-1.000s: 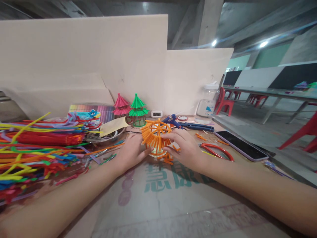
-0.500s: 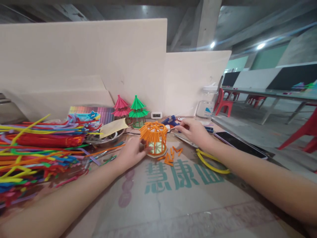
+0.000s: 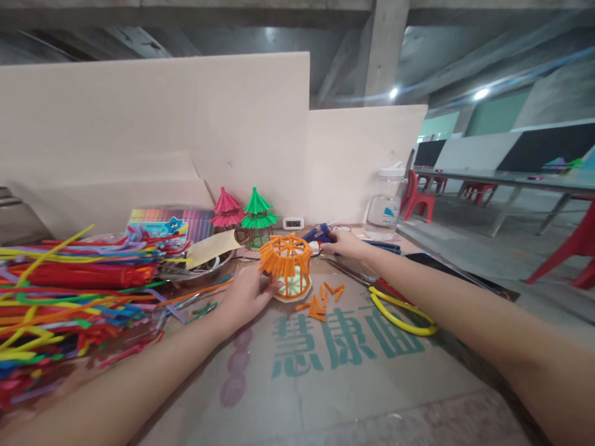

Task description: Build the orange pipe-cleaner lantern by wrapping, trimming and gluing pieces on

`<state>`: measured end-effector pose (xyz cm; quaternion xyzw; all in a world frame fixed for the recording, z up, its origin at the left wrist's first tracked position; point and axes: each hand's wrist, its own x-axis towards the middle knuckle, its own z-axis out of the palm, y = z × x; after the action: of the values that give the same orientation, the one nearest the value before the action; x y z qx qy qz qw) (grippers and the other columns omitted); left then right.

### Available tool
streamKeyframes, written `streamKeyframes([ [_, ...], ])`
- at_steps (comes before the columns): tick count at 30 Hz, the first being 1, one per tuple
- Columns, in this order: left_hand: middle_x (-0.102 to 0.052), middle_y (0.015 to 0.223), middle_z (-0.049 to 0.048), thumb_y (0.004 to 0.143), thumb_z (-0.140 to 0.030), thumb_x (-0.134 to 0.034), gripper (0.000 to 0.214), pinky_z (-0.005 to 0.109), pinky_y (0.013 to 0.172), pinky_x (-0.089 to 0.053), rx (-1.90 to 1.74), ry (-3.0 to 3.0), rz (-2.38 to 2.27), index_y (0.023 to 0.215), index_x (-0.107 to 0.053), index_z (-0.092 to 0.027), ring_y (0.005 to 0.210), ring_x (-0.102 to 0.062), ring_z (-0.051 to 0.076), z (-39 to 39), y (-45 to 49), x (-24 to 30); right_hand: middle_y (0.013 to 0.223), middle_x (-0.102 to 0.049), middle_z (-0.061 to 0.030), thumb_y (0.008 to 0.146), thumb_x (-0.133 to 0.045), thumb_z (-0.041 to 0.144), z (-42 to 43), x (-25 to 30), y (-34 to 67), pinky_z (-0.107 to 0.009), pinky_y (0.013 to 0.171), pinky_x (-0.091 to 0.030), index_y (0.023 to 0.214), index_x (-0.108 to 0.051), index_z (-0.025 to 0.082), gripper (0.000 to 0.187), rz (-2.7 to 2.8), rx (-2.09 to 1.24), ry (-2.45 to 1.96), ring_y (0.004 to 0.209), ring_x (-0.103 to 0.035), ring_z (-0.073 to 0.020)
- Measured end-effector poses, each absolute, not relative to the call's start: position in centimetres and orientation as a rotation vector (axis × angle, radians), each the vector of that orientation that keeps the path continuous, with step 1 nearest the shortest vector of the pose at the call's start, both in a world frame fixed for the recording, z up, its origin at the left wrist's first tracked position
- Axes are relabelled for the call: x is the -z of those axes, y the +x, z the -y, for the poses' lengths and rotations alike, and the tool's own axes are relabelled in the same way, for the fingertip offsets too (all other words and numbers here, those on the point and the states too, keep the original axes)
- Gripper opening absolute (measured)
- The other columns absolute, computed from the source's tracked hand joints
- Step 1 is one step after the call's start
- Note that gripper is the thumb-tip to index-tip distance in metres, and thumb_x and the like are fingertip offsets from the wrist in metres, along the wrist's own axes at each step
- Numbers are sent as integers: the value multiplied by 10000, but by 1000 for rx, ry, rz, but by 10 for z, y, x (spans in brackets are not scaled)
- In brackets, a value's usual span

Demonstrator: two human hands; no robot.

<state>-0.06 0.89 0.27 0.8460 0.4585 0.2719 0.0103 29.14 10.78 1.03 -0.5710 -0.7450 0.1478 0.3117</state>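
A small orange pavilion model made of pipe cleaners (image 3: 289, 254) stands on a pale base at the middle of the table. My left hand (image 3: 248, 290) is closed on its left side, thumb against the lower edge. Behind it and to the right lies a blue hot glue gun (image 3: 318, 233). My right hand (image 3: 344, 243) is closed at the right end of the glue gun, its fingers partly hidden. Short orange pipe cleaner pieces (image 3: 318, 305) lie loose in front of the model.
Colourful pipe cleaners (image 3: 69, 291) are heaped at left. Pink (image 3: 227, 207) and green (image 3: 257, 210) pavilion models stand behind, near a small digital clock (image 3: 293, 223). Yellow-handled scissors (image 3: 400, 319), a phone (image 3: 446, 266) and a clear bottle (image 3: 385, 204) are at right.
My right hand has moved from the dark cord beside the model to the glue gun, slightly left and back. My left hand stays on the orange model. The view has tilted slightly up.
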Motion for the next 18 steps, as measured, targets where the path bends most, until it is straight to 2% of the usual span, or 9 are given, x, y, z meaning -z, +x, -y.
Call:
streamKeyframes([
  [3, -705, 901, 94, 887, -475, -508, 310, 394, 734, -522, -840, 2532, -1470, 935, -612, -187, 852, -671, 277, -12, -2, 1, 893, -750, -127, 712, -772, 255, -114, -9, 281, -320, 751, -519, 930, -700, 103, 276, 1900, -405, -1589, 841, -688, -257],
  [7, -710, 883, 83, 874, -489, -525, 319, 367, 710, -535, -930, 2473, -1408, 946, -615, -192, 829, -679, 257, -17, -5, 6, 744, -742, -95, 788, -700, 255, -106, -16, 277, -288, 678, -523, 878, -702, 119, 163, 1830, -488, -1603, 734, -700, -231],
  [11, -703, 886, 71, 877, -470, -526, 297, 367, 725, -539, -945, 2442, -1391, 951, -603, -192, 827, -682, 247, -19, -5, 7, 713, -739, -94, 881, -602, 362, -84, -32, 285, -300, 668, -543, 962, -696, 135, 258, 1768, -548, -1529, 713, -717, -233],
  [14, -699, 916, 78, 885, -444, -528, 289, 375, 747, -538, -956, 2436, -1387, 997, -587, -185, 841, -681, 248, -18, -4, 6, 797, -750, -89, 925, -528, 410, -55, -36, 288, -338, 738, -559, 1057, -663, 168, 307, 1718, -534, -1414, 767, -725, -230],
  [17, -690, 1003, 102, 879, -399, -552, 310, 396, 819, -529, -1001, 2459, -1385, 1093, -564, -174, 935, -667, 262, -16, -3, 4, 1053, -725, -89, 899, -575, 395, -15, -28, 285, -397, 751, -571, 1084, -637, 211, 269, 1683, -506, -1047, 771, -718, -224],
  [18, -683, 1044, 110, 875, -380, -563, 320, 405, 856, -520, -1020, 2474, -1384, 1118, -557, -172, 988, -655, 269, -16, -2, 3, 1062, -718, -83, 899, -577, 391, -2, -23, 283, -406, 768, -568, 1074, -634, 218, 253, 1677, -479, -983, 799, -712, -223],
])
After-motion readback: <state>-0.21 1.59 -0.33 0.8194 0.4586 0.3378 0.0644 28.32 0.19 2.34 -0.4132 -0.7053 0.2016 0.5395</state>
